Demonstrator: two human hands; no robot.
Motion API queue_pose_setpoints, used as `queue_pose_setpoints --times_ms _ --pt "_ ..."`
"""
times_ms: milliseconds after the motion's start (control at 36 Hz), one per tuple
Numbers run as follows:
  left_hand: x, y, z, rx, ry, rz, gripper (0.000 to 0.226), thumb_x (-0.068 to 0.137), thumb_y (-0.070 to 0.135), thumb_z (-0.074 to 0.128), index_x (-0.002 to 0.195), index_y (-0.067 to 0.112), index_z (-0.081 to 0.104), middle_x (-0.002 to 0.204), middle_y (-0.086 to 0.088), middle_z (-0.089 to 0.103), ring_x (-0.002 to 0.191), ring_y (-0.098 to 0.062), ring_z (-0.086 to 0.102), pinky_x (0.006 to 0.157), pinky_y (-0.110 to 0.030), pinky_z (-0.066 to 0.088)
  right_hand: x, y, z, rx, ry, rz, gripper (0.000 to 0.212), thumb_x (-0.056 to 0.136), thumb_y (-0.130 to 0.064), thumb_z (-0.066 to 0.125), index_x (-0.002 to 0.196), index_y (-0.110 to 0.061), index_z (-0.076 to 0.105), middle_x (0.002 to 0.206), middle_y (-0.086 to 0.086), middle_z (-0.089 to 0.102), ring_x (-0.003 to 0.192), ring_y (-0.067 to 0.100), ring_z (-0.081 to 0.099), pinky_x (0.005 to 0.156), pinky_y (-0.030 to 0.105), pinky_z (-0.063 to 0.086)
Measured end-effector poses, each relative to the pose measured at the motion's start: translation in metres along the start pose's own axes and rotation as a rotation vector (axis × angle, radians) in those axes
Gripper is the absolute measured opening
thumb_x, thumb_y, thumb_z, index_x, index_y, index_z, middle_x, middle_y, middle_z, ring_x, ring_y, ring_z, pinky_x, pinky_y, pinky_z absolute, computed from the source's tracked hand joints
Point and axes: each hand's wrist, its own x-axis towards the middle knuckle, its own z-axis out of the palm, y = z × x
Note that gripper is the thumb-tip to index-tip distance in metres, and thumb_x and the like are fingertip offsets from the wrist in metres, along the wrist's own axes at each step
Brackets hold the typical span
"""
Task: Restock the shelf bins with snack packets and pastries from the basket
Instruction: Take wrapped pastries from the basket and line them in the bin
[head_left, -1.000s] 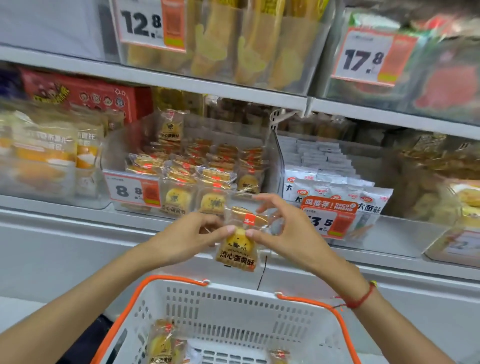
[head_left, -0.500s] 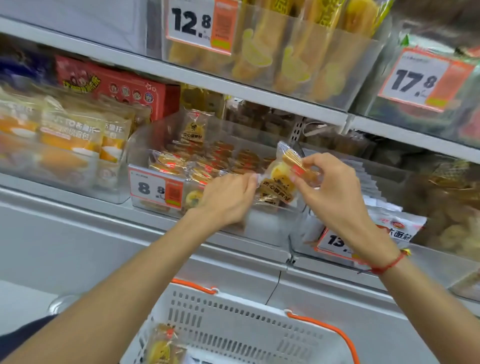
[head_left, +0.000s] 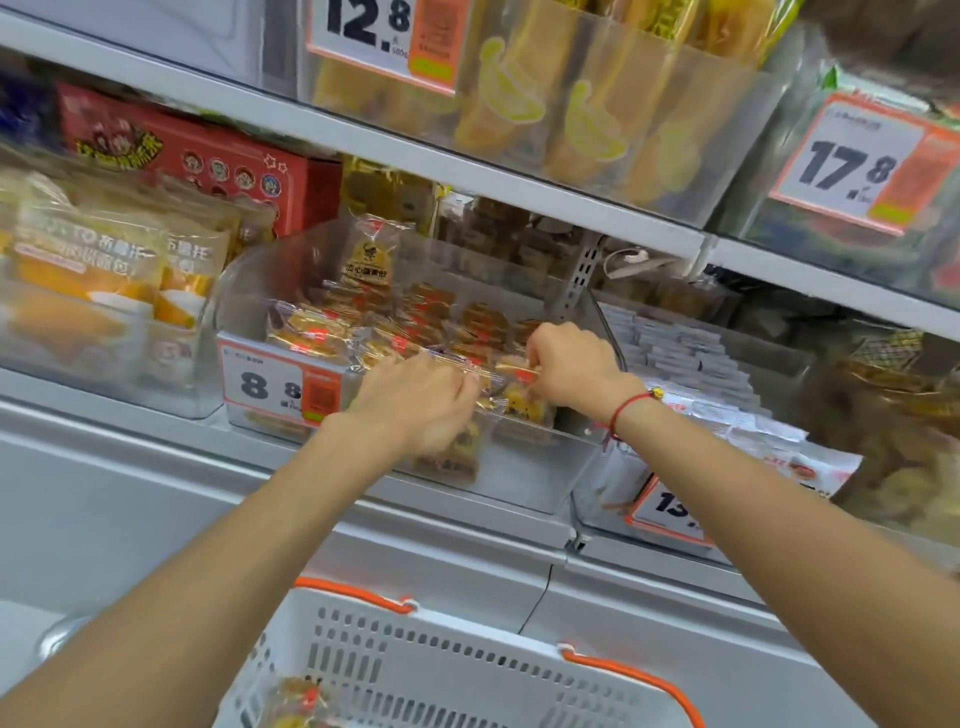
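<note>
Where packet (head_left: 522, 402) hung above bin (head_left: 519, 467) earlier, both hands (head_left: 415, 400) press it inside.

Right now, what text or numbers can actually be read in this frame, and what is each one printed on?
"12.8": price tag on the top-shelf bin of yellow packets.
"17.8": price tag on the upper right bin.
"8", then a partly blurred "8": price tag on the clear pastry bin.
"13", cut off by the right forearm: price tag on the white-packet bin.
Packet and red box lettering: too blurred to read.
</note>
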Motion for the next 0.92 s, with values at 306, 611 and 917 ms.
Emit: queue_pose_setpoints --times_ms 306,611,917 --pt "0.000 0.000 0.006 0.002 -0.015 -0.008 0.049 0.103 0.035 0.016 0.103 0.014 0.061 0.116 -0.002 0.061 0.104 -0.020 0.051 0.091 -0.041 0.035 0.014 0.003 0.009 -0.101 -0.204 -0.063 0.042 0.078 -0.025 0.076 0.113 -0.015 0.055 0.111 0.005 0.060 0.092 0.024 0.055 0.071 0.030 0.041" --pt "-0.002 0.002 0.004 0.017 -0.026 -0.015 0.051 0.104 0.035 0.017 0.119 0.018 0.062 0.126 0.001 0.059 0.115 -0.020 0.049 0.097 -0.039 0.033 0.013 -0.002 0.018 -0.040 -0.130 -0.058 0.042 0.079 -0.008 0.074 0.116 -0.009 0.055 0.116 0.012 0.058 0.105 0.030 0.058 0.080 0.035 0.047" --pt "-0.022 0.001 -0.005 -0.230 0.227 0.046 0.031 0.101 0.033 0.041 0.127 0.027 0.056 0.134 0.011 0.053 0.128 -0.009 0.038 0.107 -0.035 0.026 -0.016 0.007 0.000 0.134 -0.043 -0.121 0.042 0.083 -0.003 0.061 0.123 -0.016 0.059 0.119 0.009 0.061 0.107 0.030 0.059 0.080 0.034 0.049"
